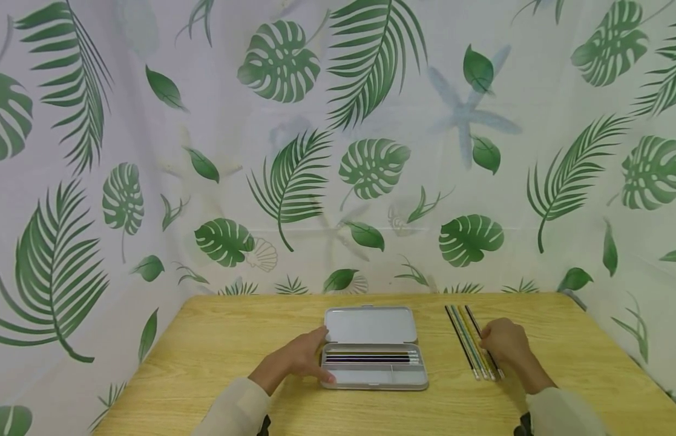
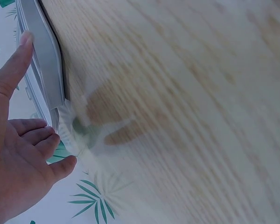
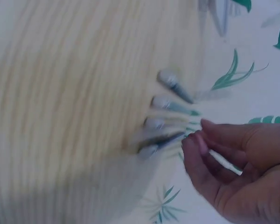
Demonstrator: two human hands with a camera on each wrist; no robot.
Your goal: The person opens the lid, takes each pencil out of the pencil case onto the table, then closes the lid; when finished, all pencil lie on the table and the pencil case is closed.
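A grey-white pencil case (image 1: 369, 325) lies with its lid raised back, and several pencils (image 1: 365, 358) with white eraser ends rest in its rear compartment. My left hand (image 1: 302, 356) spans the case's left side, thumb on the front left corner and straight, relaxed fingers by the lid. To the right, several pencils (image 1: 462, 336) lie side by side on the table, black, teal and yellow, erasers toward me. My right hand (image 1: 506, 343) pinches the rightmost black pencil (image 1: 471, 315) between thumb and fingers. In the right wrist view the eraser ends (image 3: 161, 101) look blurred.
The wood-grain table (image 1: 234, 327) extends to both sides of the case. Behind it hangs a white curtain (image 1: 316, 212) printed with green leaves, which also closes off the left and right sides.
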